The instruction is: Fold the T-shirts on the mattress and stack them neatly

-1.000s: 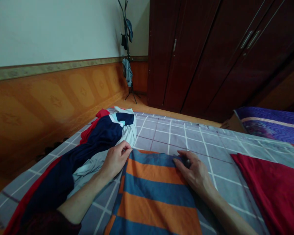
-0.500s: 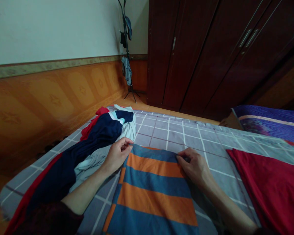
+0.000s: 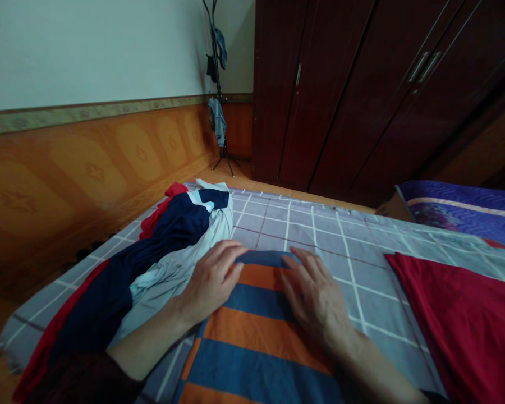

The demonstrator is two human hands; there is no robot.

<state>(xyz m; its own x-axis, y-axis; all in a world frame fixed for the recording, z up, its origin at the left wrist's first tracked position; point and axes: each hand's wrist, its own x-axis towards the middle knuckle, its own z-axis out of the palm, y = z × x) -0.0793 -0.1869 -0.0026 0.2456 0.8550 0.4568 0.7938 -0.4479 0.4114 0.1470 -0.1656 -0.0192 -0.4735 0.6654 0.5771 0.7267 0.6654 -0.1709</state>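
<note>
Striped orange-and-blue cloth (image 3: pixel 261 320) lies flat on my grey checked bedspread (image 3: pixel 303 241), between heaped navy garments (image 3: pixel 164 235) and red fabric (image 3: pixel 458 320). My left hand (image 3: pixel 212 280) and right hand (image 3: pixel 315 300) rest open, gripping nothing, palms down to hold its top edge flat.

Matt striped cloth (image 3: pixel 263 331), glossy dark wood wardrobe (image 3: pixel 332 95)

No legible text, labels, brands, numbers or signs in view.

An orange-and-blue striped cloth (image 3: pixel 256 331) lies flat and smooth (a blue band along its far edge).
</note>
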